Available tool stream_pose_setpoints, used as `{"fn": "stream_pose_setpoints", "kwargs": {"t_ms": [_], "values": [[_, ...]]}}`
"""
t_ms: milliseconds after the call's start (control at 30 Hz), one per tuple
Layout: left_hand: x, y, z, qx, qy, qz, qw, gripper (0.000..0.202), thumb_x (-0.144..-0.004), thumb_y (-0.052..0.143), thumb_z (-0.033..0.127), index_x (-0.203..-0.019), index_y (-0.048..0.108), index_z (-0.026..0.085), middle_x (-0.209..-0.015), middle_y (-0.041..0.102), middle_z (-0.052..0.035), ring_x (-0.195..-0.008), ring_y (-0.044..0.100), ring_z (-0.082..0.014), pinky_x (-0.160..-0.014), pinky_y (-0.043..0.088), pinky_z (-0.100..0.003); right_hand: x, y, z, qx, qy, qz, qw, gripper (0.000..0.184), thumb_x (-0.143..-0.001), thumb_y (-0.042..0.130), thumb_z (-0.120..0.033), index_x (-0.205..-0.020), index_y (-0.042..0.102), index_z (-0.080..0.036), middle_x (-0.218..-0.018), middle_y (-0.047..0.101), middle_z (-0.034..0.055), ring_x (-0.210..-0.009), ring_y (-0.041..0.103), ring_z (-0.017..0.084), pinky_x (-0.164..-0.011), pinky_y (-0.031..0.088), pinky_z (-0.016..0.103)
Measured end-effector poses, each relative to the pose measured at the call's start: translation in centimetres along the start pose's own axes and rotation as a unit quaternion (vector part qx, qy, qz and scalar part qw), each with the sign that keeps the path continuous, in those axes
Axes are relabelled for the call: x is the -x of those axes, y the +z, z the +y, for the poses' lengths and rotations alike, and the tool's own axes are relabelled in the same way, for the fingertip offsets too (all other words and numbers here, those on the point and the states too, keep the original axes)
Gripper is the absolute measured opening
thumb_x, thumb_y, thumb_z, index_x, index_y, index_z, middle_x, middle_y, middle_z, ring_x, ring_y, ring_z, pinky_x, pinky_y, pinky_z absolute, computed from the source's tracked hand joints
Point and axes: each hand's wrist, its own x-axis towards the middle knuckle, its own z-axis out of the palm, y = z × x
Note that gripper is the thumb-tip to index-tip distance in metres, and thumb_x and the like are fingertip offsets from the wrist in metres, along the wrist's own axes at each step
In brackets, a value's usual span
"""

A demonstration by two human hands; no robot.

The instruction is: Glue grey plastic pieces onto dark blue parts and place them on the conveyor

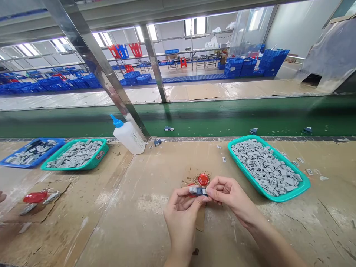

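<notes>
My left hand [182, 211] is closed, pinching a small grey and dark-blue plastic part [198, 191] between thumb and fingers. From the other side, my right hand [229, 193] has its thumb and fingertips closed on the right end of the same part, at a light grey piece. Just beyond the hands, a small round red cap [203, 179] sits on a stained scrap of cardboard [191, 173]. Something else red shows partly behind the held part. To the right stands a green basket [302, 187] heaped with small grey plastic pieces [267, 167].
A white squeeze bottle [129, 138] with a blue nozzle leans by a metal post [111, 85]. Left are another green basket [72, 168] and a blue tray [20, 165]. Blue-grey parts [168, 128] lie on the green conveyor belt [200, 115]. Another person's fingertips [2, 196] show far left.
</notes>
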Motion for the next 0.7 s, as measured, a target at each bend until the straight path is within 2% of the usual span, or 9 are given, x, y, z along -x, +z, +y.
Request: {"fn": "stream_pose_setpoints", "kwargs": {"t_ms": [200, 300, 367, 467, 533, 600, 667, 700], "values": [[0.4, 0.2, 0.3, -0.008, -0.014, -0.021, 1.0, 0.024, -0.055, 0.079, 0.013, -0.067, 0.058, 0.017, -0.076, 0.071, -0.0027, -0.067, 0.071, -0.0218, -0.063, 0.061, -0.032, 0.1, -0.4, 0.4, 0.011, 0.047, -0.026, 0.998, 0.034, -0.073, 0.068, -0.045, -0.08, 0.046, -0.02, -0.06, 0.057, -0.0046, -0.052, 0.041, 0.009, -0.05, 0.028, 0.02], [0.4, 0.1, 0.4, -0.015, -0.014, -0.04, 0.999, 0.024, -0.054, 0.079, 0.012, -0.065, 0.058, 0.017, -0.077, 0.071, -0.003, -0.066, 0.07, -0.0229, -0.062, 0.061, -0.033, 0.2, -0.7, 0.6, 0.026, 0.065, -0.049, 0.996, 0.037, -0.074, 0.065, -0.049, -0.085, 0.044, -0.022, -0.06, 0.056, -0.0047, -0.052, 0.041, 0.009, -0.049, 0.027, 0.019], [0.1, 0.0, 0.5, -0.014, -0.028, -0.062, 0.998, 0.025, -0.053, 0.08, 0.012, -0.067, 0.059, 0.017, -0.079, 0.072, -0.004, -0.067, 0.07, -0.0229, -0.063, 0.061, -0.034, 0.3, -0.7, 0.4, 0.036, 0.058, -0.053, 0.996, 0.038, -0.074, 0.065, -0.05, -0.087, 0.045, -0.021, -0.061, 0.056, -0.0045, -0.052, 0.042, 0.009, -0.049, 0.027, 0.019], [-0.6, -0.2, 0.5, 0.003, -0.063, -0.102, 0.993, 0.029, -0.052, 0.081, 0.012, -0.07, 0.06, 0.016, -0.082, 0.072, -0.0052, -0.073, 0.07, -0.0213, -0.067, 0.059, -0.031, 0.7, -0.8, -0.5, 0.067, 0.032, -0.038, 0.996, 0.034, -0.076, 0.064, -0.049, -0.089, 0.049, -0.02, -0.064, 0.058, -0.0027, -0.06, 0.049, 0.011, -0.054, 0.033, 0.021], [-0.9, -0.3, 0.6, 0.014, -0.086, -0.114, 0.99, 0.03, -0.052, 0.082, 0.013, -0.071, 0.059, 0.016, -0.083, 0.072, -0.0055, -0.076, 0.069, -0.0191, -0.069, 0.056, -0.027, 1.2, -1.4, -1.4, 0.086, 0.016, -0.015, 0.996, 0.032, -0.081, 0.057, -0.05, -0.092, 0.052, -0.02, -0.069, 0.061, 0.0002, -0.065, 0.052, 0.013, -0.056, 0.036, 0.022], [-1.1, -0.1, 0.9, 0.022, -0.101, -0.109, 0.989, 0.03, -0.053, 0.082, 0.015, -0.072, 0.059, 0.015, -0.083, 0.071, -0.0056, -0.076, 0.068, -0.0175, -0.069, 0.055, -0.025, 1.7, -2.6, -2.1, 0.091, -0.006, 0.036, 0.995, 0.036, -0.086, 0.046, -0.054, -0.096, 0.054, -0.02, -0.076, 0.063, 0.0039, -0.066, 0.054, 0.015, -0.055, 0.038, 0.023], [-1.0, 0.3, 1.3, 0.024, -0.105, -0.104, 0.989, 0.03, -0.053, 0.082, 0.016, -0.073, 0.06, 0.015, -0.083, 0.071, -0.0059, -0.078, 0.068, -0.0175, -0.069, 0.053, -0.023, 2.3, -4.6, -2.6, 0.119, -0.034, 0.13, 0.984, 0.04, -0.087, 0.04, -0.056, -0.096, 0.056, -0.02, -0.082, 0.064, 0.007, -0.07, 0.056, 0.017, -0.055, 0.041, 0.025], [-1.0, 0.5, 1.6, 0.021, -0.105, -0.106, 0.989, 0.03, -0.053, 0.082, 0.017, -0.074, 0.061, 0.015, -0.084, 0.071, -0.0065, -0.08, 0.068, -0.0182, -0.07, 0.053, -0.024, 2.5, -5.8, -2.7, 0.15, -0.048, 0.191, 0.969, 0.04, -0.086, 0.042, -0.056, -0.096, 0.057, -0.02, -0.085, 0.065, 0.0079, -0.072, 0.057, 0.018, -0.057, 0.042, 0.026]]}}
